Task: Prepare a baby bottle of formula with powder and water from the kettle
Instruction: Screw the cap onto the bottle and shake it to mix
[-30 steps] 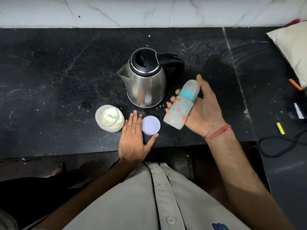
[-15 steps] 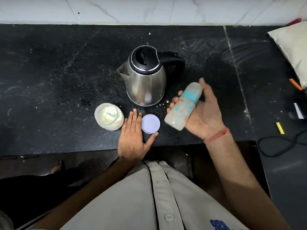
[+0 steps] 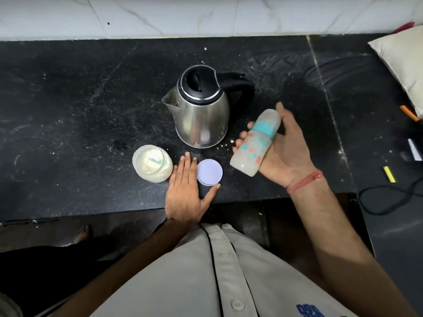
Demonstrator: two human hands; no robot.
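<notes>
Little has changed over the last second: the right hand (image 3: 283, 154) still cradles the baby bottle (image 3: 255, 144) above the desk (image 3: 68, 110), but the bottle has tipped a little more upright and shifted slightly toward the kettle (image 3: 201, 110), its capped teal-collared end pointing away from the person. The fingers curl round the far side of the bottle and the thumb lies along its cap, so it is held, not merely resting on the palm. The left hand (image 3: 186, 191) has not moved; it lies flat on the desk with fingers straight and thumb spread, between the open jar of formula powder (image 3: 152, 167) and the loose round lid (image 3: 209, 172), the thumb tip just touching the lid's rim. The bottle looks cloudy, and whether it holds anything I cannot tell. Judging by this, its cap is still on and filling has not yet started.
</notes>
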